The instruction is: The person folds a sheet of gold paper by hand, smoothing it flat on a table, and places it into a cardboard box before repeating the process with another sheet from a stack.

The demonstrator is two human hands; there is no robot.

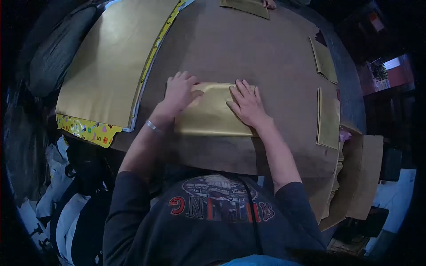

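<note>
A folded piece of gold paper (213, 119) lies flat on the brown tabletop in front of me. My left hand (179, 93) rests at its upper left corner, fingers slightly bent and the thumb apart over the gold surface. On the upper right part of the same piece, my right hand (247, 104) lies flat with its fingers spread. Neither hand is closed around anything.
Large gold sheets (115, 57) are stacked at the left over yellow patterned paper (88, 129). Folded gold pieces (327, 117) lie along the right edge. Another person's hand (269, 4) touches a gold piece (248, 6) at the far side. A cardboard box (361, 177) stands lower right.
</note>
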